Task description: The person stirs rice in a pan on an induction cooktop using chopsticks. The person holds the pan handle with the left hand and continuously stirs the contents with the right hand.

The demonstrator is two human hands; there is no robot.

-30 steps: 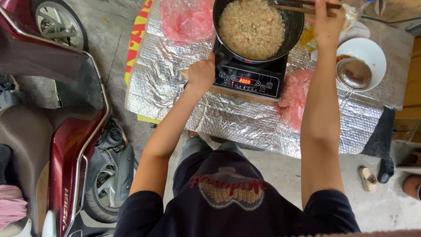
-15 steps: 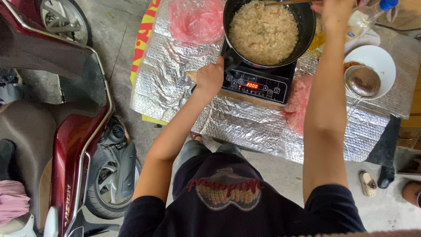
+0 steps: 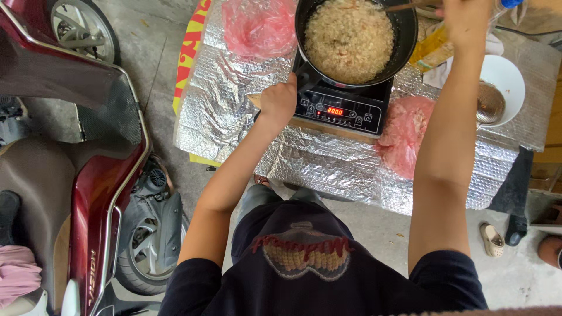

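Head view, looking straight down on an outdoor cooking setup.

Black pan (image 3: 404, 44): seated on a black induction cooker (image 3: 342, 105) with a lit red display; filled with pale chopped food (image 3: 350, 36), light brown, flecked with orange.

Left hand (image 3: 278, 103): fingers closed together in a grip at the near-left edge of the pan, where its handle meets the cooker; handle itself mostly hidden under the hand.

Right hand (image 3: 466, 20): raised at the top edge of frame, just right of the pan; fingers curled shut on thin wooden chopsticks (image 3: 405, 6), tips reaching left over the food.

Table (image 3: 328, 161): covered in crinkled silver foil sheeting, cooker resting on it near the centre.

Pink plastic bag (image 3: 257, 26): on the foil, left of the pan, crumpled.

Second pink bag (image 3: 404, 134): on the foil, right of the cooker, partly behind the right forearm.

White bowl (image 3: 503, 79): far right of the table, holding a metal ladle (image 3: 489, 102).

Yellow packet (image 3: 430, 50): between pan and bowl, contents unclear.

Dark red scooter (image 3: 93, 193): parked on the concrete at left, well apart from the table.

Sandal (image 3: 493, 240): pale, on the ground at lower right.
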